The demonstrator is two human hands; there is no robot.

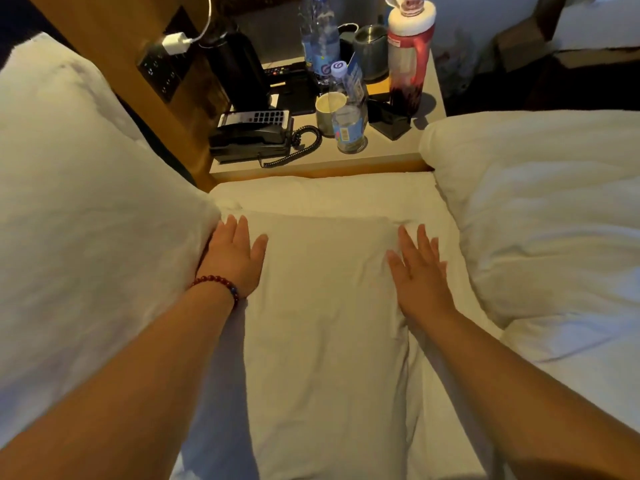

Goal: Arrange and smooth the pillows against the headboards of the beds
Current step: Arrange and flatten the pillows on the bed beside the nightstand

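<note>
Fingers of the left hand are straight and close together, and they press flat on the flat pillow; the thumb stands a little out to the side. On the right hand the fingers are also straight, a little more spread, and they lie flat on the same pillow. Neither hand grips anything, and both palms face down. The left hand is near the far left corner of the pillow and the right hand near the far right corner, well apart from each other. A bracelet of dark red beads is around the left wrist.

The flat pillow is white and lies along the middle of the bed, with its far end toward the counter. A strip of white bedding shows between this end and the counter's edge. At the left a big pillow rises toward the wooden headboard, and the outer side of the left hand touches it. At the right a white duvet lies in thick folds just beside the flat pillow.

On the counter there are a black telephone with a coiled cord, a black kettle, a cup, a clear water bottle just beside the cup, and a red bottle with a white lid. A white charger is plugged in the panel on the headboard.
</note>
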